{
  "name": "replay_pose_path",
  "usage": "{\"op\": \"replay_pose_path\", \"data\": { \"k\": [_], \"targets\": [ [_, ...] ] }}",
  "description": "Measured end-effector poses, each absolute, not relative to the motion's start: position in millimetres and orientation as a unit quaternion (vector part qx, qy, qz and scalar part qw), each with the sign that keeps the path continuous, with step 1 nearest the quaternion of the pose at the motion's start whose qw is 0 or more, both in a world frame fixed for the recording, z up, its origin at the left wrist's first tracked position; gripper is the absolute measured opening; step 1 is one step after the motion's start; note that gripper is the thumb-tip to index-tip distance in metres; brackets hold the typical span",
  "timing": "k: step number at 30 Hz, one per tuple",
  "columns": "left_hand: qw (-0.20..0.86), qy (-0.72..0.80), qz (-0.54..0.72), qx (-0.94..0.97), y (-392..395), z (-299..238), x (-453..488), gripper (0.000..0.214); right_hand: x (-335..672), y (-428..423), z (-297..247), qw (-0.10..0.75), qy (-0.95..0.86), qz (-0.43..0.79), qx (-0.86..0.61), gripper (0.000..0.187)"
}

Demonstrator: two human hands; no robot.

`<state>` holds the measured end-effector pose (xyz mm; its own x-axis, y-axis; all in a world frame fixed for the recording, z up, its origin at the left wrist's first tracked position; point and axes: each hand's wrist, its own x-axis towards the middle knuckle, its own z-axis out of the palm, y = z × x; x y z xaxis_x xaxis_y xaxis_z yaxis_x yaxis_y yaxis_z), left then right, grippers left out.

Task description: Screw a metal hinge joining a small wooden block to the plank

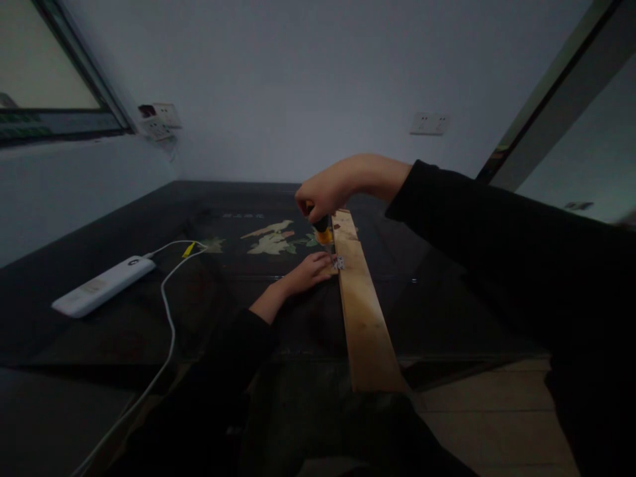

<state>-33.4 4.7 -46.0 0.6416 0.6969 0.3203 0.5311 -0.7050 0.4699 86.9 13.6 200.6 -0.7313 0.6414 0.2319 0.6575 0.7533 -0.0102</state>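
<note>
A long wooden plank [365,318] lies lengthwise on a dark table [437,311], its near end past the table's front edge. My right hand [330,189] is closed around the black and yellow handle of a screwdriver [324,232], held upright with its tip down at the plank's left edge. My left hand [311,271] rests on the table beside the plank, fingers pinched at a small metal piece [340,263] under the tool's tip. Both arms wear dark sleeves.
A white power bank [102,286] with a white cable [166,311] lies at the table's left. A painted bird and flower design [271,238] decorates the table top. Wall sockets [430,123] sit on the far wall. Tiled floor [497,411] shows lower right.
</note>
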Motion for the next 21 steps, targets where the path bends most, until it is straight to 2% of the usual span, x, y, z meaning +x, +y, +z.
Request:
{"op": "replay_pose_path", "data": {
  "k": [3, 4, 6, 10, 12, 17, 21],
  "targets": [
    [0.17, 0.345, 0.251, 0.888, 6, -47, -34, 0.054, 91, 12, 207, -0.027, -0.941, -0.029, -0.337, 0.027],
    [0.17, 0.346, 0.255, 0.887, 6, -47, -34, 0.054, 93, 10, 208, -0.043, -0.942, -0.046, -0.329, 0.024],
    [0.169, 0.344, 0.26, 0.886, 8, -48, -33, 0.054, 98, 7, 209, -0.032, -0.939, -0.089, -0.329, 0.022],
    [0.171, 0.338, 0.258, 0.889, 11, -51, -32, 0.055, 106, 3, 207, 0.025, -0.916, -0.132, -0.378, 0.034],
    [0.174, 0.34, 0.253, 0.889, 11, -51, -32, 0.055, 108, 1, 208, -0.001, -0.912, -0.119, -0.393, 0.038],
    [0.173, 0.354, 0.246, 0.885, 9, -52, -34, 0.055, 106, -4, 219, -0.15, -0.917, -0.015, -0.369, 0.036],
    [0.166, 0.353, 0.25, 0.886, 7, -50, -34, 0.053, 105, -8, 223, -0.156, -0.918, 0.009, -0.364, 0.041]
  ]
}}
